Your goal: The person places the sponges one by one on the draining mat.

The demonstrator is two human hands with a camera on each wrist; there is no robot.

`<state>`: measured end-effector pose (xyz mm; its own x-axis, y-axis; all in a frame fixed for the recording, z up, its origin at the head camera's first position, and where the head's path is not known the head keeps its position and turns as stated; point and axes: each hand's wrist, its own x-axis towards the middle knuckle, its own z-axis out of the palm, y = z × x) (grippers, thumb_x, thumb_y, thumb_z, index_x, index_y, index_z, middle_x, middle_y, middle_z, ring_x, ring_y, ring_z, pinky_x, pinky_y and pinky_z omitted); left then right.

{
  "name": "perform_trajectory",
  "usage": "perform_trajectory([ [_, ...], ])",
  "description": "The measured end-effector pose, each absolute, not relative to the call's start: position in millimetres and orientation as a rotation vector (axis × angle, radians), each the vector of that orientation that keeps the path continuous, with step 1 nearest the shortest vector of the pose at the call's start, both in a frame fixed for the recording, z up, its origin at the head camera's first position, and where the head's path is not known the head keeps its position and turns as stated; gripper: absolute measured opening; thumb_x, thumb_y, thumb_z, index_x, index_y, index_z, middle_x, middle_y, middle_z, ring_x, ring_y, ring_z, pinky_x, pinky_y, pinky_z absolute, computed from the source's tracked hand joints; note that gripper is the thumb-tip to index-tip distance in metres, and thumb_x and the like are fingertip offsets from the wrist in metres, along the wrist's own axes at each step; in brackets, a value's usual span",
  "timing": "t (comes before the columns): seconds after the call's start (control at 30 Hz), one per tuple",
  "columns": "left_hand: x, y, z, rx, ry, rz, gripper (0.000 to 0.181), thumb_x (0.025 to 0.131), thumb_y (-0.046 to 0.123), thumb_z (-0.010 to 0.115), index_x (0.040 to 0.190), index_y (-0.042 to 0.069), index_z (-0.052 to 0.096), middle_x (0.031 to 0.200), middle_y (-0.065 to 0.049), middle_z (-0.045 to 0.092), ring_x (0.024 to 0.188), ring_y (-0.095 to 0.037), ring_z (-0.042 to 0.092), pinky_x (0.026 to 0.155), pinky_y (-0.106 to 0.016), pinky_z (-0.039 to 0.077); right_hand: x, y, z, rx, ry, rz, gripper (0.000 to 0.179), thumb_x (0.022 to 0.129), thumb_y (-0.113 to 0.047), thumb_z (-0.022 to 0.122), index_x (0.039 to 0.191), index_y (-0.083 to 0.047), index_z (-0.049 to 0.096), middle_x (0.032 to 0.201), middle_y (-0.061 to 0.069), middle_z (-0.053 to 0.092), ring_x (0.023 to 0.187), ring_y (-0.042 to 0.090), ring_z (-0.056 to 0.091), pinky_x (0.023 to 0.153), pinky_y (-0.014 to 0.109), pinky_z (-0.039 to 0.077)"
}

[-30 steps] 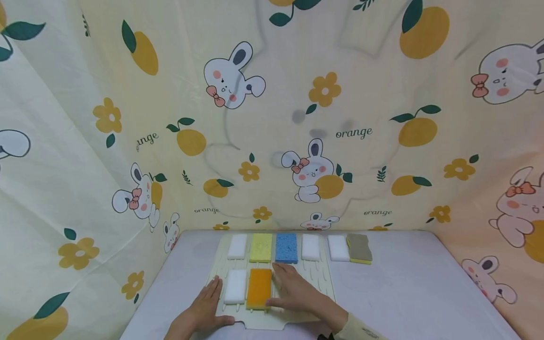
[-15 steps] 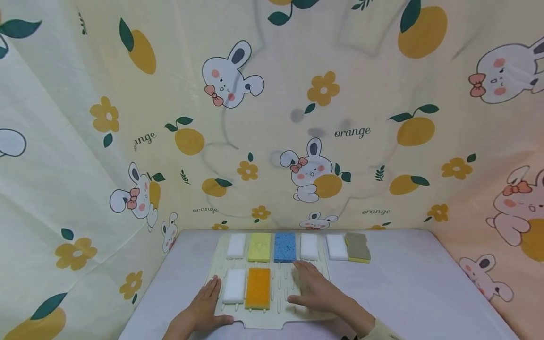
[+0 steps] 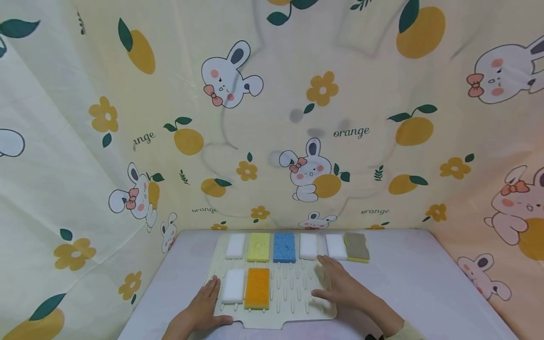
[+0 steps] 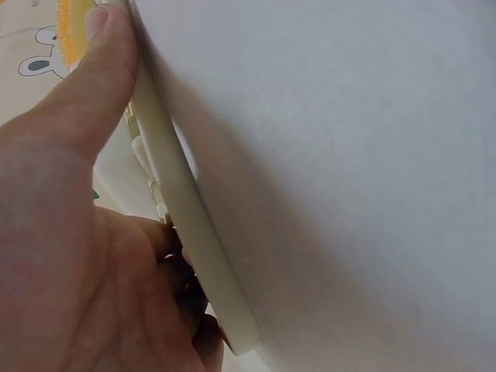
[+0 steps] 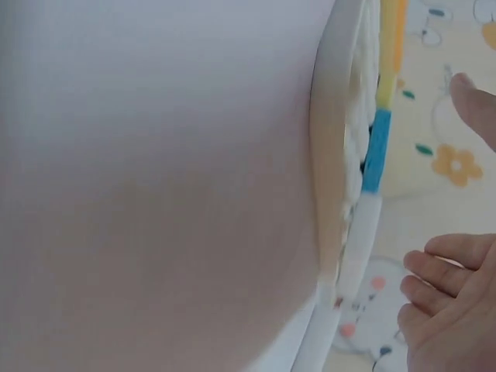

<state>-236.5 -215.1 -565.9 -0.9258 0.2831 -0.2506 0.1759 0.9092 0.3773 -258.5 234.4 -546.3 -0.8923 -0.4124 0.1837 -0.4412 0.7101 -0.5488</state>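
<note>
A cream ridged board (image 3: pixel 263 321) lies on the table. My left hand (image 3: pixel 199 307) rests at its left side with straight fingers along the edge and the thumb at the front corner. Near that hand sit a white sponge (image 3: pixel 233 286) and an orange sponge (image 3: pixel 257 288). Along the board's back stand a white sponge (image 3: pixel 235 245), a yellow sponge (image 3: pixel 258 247), a blue sponge (image 3: pixel 284 247) and another white sponge (image 3: pixel 308 246). Over the board's right edge hovers my right hand (image 3: pixel 342 285), fingers and thumb spread, holding nothing; the right wrist view shows its palm (image 5: pixel 457 310) apart from the board.
Off the board at the back right, a white sponge (image 3: pixel 336 246) lies beside a grey-and-yellow scrub sponge (image 3: pixel 357 247). The pale table (image 3: pixel 408 293) ends at a printed curtain (image 3: pixel 272 118) with rabbits and oranges, which surrounds the back and both sides.
My right hand has moved right, from beside the orange sponge across the ridges to the board's right edge. The left hand and the sponges keep their places.
</note>
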Motion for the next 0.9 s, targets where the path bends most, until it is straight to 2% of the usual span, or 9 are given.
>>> perform_trajectory([
  [0.13, -237, -214, -565, 0.337, 2.788, 0.494, 0.127, 0.082, 0.068, 0.083, 0.164, -0.011, 0.027, 0.173, -0.031, 0.022, 0.161, -0.045, 0.023, 0.131, -0.062, 0.019, -259, 251, -542, 0.654, -2.864, 0.926, 0.106, 0.087, -0.049, 0.089, 0.162, 0.004, 0.037, 0.164, 0.032, 0.039, 0.154, 0.055, 0.032, 0.119, 0.072, 0.035],
  [0.43, -240, -219, -573, 0.377, 2.796, 0.540, 0.132, 0.079, 0.076, 0.079, 0.163, -0.012, 0.027, 0.173, -0.033, 0.021, 0.160, -0.048, 0.022, 0.130, -0.065, 0.018, -269, 286, -536, 0.588, -2.814, 0.901, 0.106, 0.088, -0.051, 0.088, 0.161, 0.007, 0.037, 0.163, 0.035, 0.038, 0.152, 0.059, 0.032, 0.117, 0.075, 0.035],
  [0.73, -236, -214, -563, 0.326, 2.785, 0.497, 0.127, 0.082, 0.068, 0.083, 0.164, -0.010, 0.027, 0.174, -0.030, 0.021, 0.161, -0.045, 0.023, 0.131, -0.062, 0.019, -282, 310, -533, 0.543, -2.798, 0.901, 0.103, 0.088, -0.048, 0.089, 0.157, 0.010, 0.041, 0.159, 0.035, 0.043, 0.147, 0.059, 0.037, 0.116, 0.075, 0.037],
  [0.9, -238, -217, -571, 0.356, 2.774, 0.555, 0.134, 0.079, 0.077, 0.079, 0.164, -0.011, 0.025, 0.174, -0.032, 0.019, 0.161, -0.047, 0.021, 0.131, -0.064, 0.016, -289, 321, -532, 0.507, -2.837, 0.893, 0.099, 0.088, -0.050, 0.088, 0.155, 0.008, 0.043, 0.158, 0.035, 0.044, 0.146, 0.060, 0.037, 0.115, 0.077, 0.036],
])
